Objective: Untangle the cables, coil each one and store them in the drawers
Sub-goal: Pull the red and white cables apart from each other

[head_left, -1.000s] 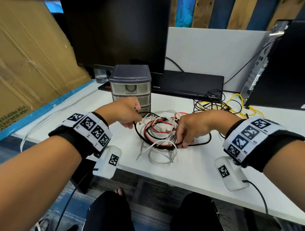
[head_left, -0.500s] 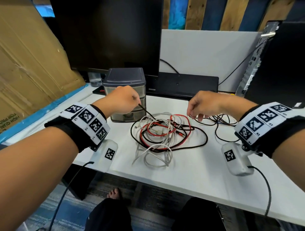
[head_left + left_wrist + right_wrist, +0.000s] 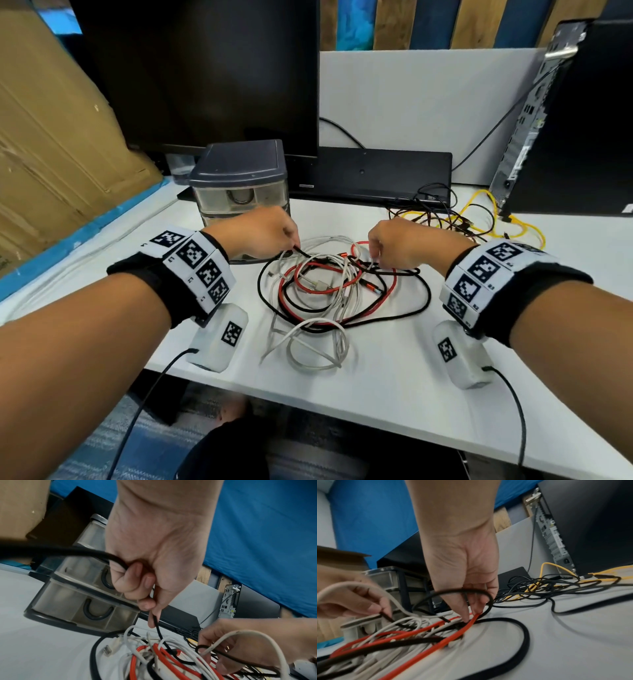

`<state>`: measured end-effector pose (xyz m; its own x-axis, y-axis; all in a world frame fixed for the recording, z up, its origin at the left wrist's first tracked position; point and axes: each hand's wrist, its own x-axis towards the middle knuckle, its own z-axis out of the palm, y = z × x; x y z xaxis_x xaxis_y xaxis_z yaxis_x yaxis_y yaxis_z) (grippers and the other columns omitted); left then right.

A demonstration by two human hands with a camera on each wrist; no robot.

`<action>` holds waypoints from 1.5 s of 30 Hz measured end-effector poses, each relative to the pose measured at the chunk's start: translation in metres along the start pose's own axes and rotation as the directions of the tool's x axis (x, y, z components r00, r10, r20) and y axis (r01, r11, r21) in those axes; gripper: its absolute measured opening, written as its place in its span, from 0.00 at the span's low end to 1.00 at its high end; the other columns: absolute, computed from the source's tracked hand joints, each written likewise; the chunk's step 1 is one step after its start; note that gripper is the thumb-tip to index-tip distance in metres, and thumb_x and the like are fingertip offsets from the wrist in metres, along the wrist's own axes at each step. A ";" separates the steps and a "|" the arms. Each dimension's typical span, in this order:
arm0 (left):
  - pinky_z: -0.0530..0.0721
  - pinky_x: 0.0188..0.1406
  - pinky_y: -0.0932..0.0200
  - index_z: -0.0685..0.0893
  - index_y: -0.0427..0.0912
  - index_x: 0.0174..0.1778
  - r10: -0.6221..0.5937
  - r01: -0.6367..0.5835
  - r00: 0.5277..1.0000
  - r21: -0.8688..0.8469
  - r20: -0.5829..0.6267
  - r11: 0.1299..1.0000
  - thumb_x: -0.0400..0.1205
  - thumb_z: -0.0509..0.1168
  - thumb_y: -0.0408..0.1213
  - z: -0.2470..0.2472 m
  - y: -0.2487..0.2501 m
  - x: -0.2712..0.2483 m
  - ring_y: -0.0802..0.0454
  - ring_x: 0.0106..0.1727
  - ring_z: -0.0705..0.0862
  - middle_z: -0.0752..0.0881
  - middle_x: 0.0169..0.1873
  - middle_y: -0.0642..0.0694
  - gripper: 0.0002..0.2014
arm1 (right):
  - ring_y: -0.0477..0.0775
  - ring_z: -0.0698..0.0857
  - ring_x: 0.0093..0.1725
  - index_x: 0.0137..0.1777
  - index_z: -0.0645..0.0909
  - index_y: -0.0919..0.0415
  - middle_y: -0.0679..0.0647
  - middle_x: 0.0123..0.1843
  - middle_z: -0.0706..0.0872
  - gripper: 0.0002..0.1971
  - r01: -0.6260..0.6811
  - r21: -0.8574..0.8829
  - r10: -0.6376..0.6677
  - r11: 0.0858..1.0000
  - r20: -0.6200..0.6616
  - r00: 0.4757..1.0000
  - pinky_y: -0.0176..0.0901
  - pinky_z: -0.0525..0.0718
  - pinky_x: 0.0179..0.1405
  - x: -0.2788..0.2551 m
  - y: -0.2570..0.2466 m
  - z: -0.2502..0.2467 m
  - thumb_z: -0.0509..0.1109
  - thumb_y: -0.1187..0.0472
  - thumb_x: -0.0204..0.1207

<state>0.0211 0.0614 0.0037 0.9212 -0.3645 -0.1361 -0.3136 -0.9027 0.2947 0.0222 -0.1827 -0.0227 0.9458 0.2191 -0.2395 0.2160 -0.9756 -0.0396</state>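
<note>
A tangle of black (image 3: 424,298), red (image 3: 359,244) and white cables (image 3: 315,368) lies in the middle of the white desk (image 3: 411,377). My left hand (image 3: 291,246) pinches one end of the black cable (image 3: 157,626) between thumb and fingers at the pile's back left. It sits just in front of the small grey drawer unit (image 3: 239,164), whose drawers are closed. My right hand (image 3: 375,257) reaches down into the back right of the pile. In the right wrist view its fingertips (image 3: 467,619) pinch a black loop where it crosses the red cable (image 3: 453,637).
Behind the pile stand a dark monitor (image 3: 205,68) and a black keyboard (image 3: 376,174). A PC tower (image 3: 565,137) stands at the right, with yellow and thin black cables (image 3: 479,219) lying before it. Cardboard (image 3: 51,137) leans at the left. The desk's front edge is close.
My right hand was lifted clear at the right; it has come back down and left into the tangle. My left hand has lowered slightly, still pinching the black cable.
</note>
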 end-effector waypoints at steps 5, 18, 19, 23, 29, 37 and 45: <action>0.85 0.47 0.55 0.91 0.46 0.60 -0.007 0.007 0.992 0.001 0.128 1.000 0.89 0.63 0.34 0.002 0.010 0.006 0.54 0.41 0.86 0.89 0.43 0.51 0.12 | 0.59 0.86 0.55 0.59 0.83 0.62 0.57 0.57 0.87 0.11 -0.017 -0.068 0.020 0.998 0.052 0.998 0.46 0.87 0.52 0.010 -0.002 0.004 0.75 0.64 0.78; 0.80 0.71 0.44 0.70 0.62 0.81 0.261 -0.261 0.965 -0.109 -0.014 0.959 0.88 0.61 0.56 -0.005 0.060 0.013 0.46 0.70 0.81 0.81 0.70 0.45 0.23 | 0.51 0.75 0.35 0.41 0.87 0.56 0.51 0.39 0.81 0.06 0.048 0.426 0.018 0.903 -0.149 0.989 0.41 0.70 0.33 -0.035 -0.004 -0.063 0.74 0.61 0.79; 0.82 0.68 0.40 0.72 0.59 0.79 0.266 -0.268 0.963 -0.104 -0.035 0.958 0.89 0.61 0.54 -0.006 0.065 0.011 0.41 0.67 0.83 0.83 0.67 0.41 0.22 | 0.52 0.73 0.35 0.40 0.87 0.56 0.52 0.41 0.82 0.07 0.066 0.503 0.017 0.862 -0.159 0.987 0.41 0.70 0.34 -0.039 -0.006 -0.067 0.73 0.62 0.79; 0.83 0.60 0.43 0.83 0.47 0.63 0.246 -0.256 0.966 -0.128 -0.084 0.958 0.91 0.62 0.46 -0.012 0.067 0.008 0.40 0.59 0.85 0.87 0.58 0.42 0.11 | 0.51 0.69 0.35 0.36 0.83 0.55 0.49 0.33 0.79 0.11 0.134 0.703 -0.009 0.699 -0.179 0.984 0.41 0.68 0.29 -0.049 -0.010 -0.078 0.70 0.66 0.81; 0.75 0.39 0.55 0.83 0.41 0.54 0.188 -0.196 0.978 -0.080 -0.094 0.977 0.91 0.61 0.44 -0.009 0.045 0.005 0.51 0.41 0.78 0.80 0.44 0.49 0.11 | 0.49 0.69 0.30 0.35 0.80 0.55 0.55 0.38 0.75 0.13 0.221 0.903 0.276 0.368 -0.334 0.901 0.36 0.66 0.23 -0.052 -0.002 -0.091 0.67 0.68 0.81; 0.82 0.41 0.46 0.84 0.35 0.44 0.218 -0.226 0.956 -0.019 -0.195 0.974 0.90 0.60 0.41 -0.008 0.060 0.005 0.39 0.40 0.85 0.87 0.41 0.35 0.15 | 0.60 0.69 0.68 0.68 0.78 0.45 0.51 0.66 0.74 0.19 0.118 -0.162 -0.189 0.980 -0.554 0.811 0.59 0.69 0.62 -0.064 -0.043 -0.079 0.67 0.58 0.78; 0.81 0.36 0.53 0.81 0.41 0.43 0.183 -0.201 0.962 -0.076 -0.201 0.977 0.89 0.64 0.42 -0.008 0.054 0.001 0.44 0.40 0.85 0.83 0.39 0.48 0.11 | 0.65 0.82 0.58 0.51 0.81 0.54 0.55 0.48 0.83 0.09 0.062 0.121 0.026 0.991 -0.618 0.786 0.57 0.75 0.60 -0.047 -0.031 -0.079 0.60 0.57 0.89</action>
<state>0.0067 0.0141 0.0270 0.8756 -0.4696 0.1128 -0.4741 -0.7910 0.3867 -0.0098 -0.1619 0.0660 0.8985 0.1560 0.4103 0.2439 -0.9546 -0.1712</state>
